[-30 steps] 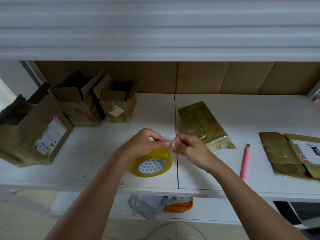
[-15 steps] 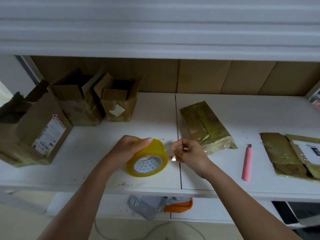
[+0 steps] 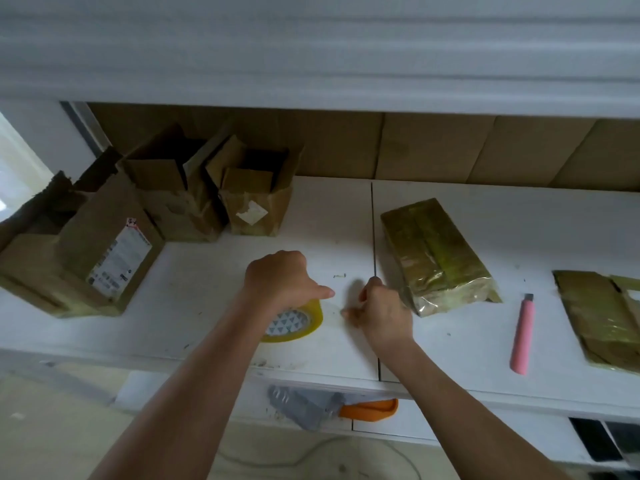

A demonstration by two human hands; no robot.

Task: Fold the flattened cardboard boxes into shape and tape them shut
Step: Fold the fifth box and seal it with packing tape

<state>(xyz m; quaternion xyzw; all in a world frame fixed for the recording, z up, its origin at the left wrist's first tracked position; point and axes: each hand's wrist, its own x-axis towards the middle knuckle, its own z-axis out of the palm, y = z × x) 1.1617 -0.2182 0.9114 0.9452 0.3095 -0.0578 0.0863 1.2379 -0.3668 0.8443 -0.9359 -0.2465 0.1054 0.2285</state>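
Fingers: left hand (image 3: 280, 282) grips the tape roll (image 3: 298, 323) on the bench (image 3: 194, 292); right hand (image 3: 382, 315) pinches what seems to be its pulled-out free end, too clear to confirm.
Risk: the stretched strip could twist, stick to itself, or snap back if the pinch slips.
Boxes: three opened boxes (image 3: 249, 195) rear left; one taped-up box (image 3: 433, 251) just beside the right hand; one flattened box (image 3: 599, 313) far right.
Other: one pink knife (image 3: 522, 336).

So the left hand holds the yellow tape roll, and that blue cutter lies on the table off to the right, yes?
Not quite: the cutter is pink, not blue, as the head view shows. The rest holds: the left hand holds the yellow tape roll, and the cutter lies on the table to the right.
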